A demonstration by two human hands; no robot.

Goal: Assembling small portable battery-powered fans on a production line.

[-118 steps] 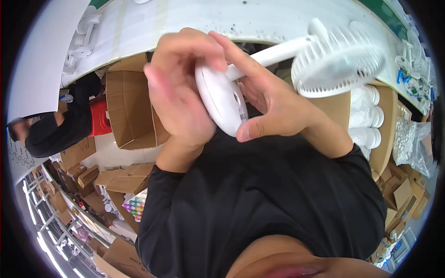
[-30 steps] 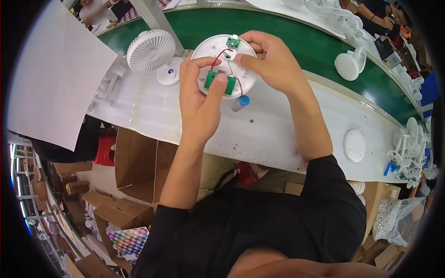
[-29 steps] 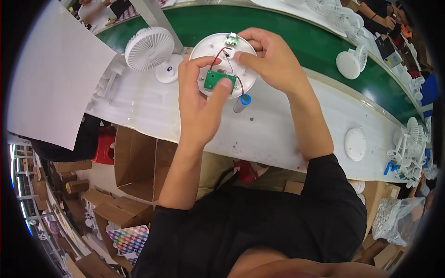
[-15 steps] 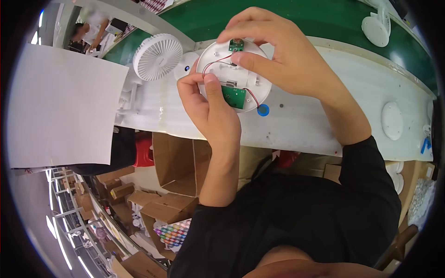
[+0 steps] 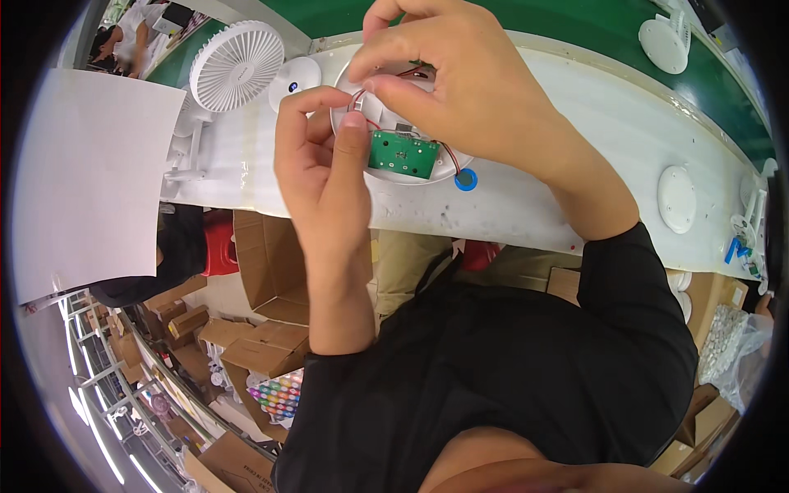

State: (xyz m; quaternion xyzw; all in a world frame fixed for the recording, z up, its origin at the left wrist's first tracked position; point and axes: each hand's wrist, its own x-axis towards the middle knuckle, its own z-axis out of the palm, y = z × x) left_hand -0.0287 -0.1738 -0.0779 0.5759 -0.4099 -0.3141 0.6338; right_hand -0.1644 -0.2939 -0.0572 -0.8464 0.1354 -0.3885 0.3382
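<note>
A round white plastic housing (image 5: 386, 174) lies on the bench with its inside facing up. In it sit a green circuit board (image 5: 403, 154) and, partly covered by my fingers, a second small board near the far rim. At its left side, thin red and dark wires (image 5: 358, 99) run up between my fingertips. My left hand (image 5: 325, 177) pinches them with thumb and index finger. Coming over from the right, my right hand (image 5: 464, 90) pinches the wires just above and hides much of the housing. A blue disc (image 5: 466, 179) hangs on short leads at the near right rim.
A white fan head (image 5: 237, 67) stands at the left, beside a round white base (image 5: 296, 84). A white round cover (image 5: 676, 200) lies at the right; another fan part (image 5: 664, 43) rests on the green surface behind. A white panel (image 5: 90, 181) blocks the left; cardboard boxes (image 5: 271, 267) stand below.
My right hand has moved from the small far board to the wires at the housing's left side. My left thumb has come off the housing's middle onto the wires. The whole view has shifted.
</note>
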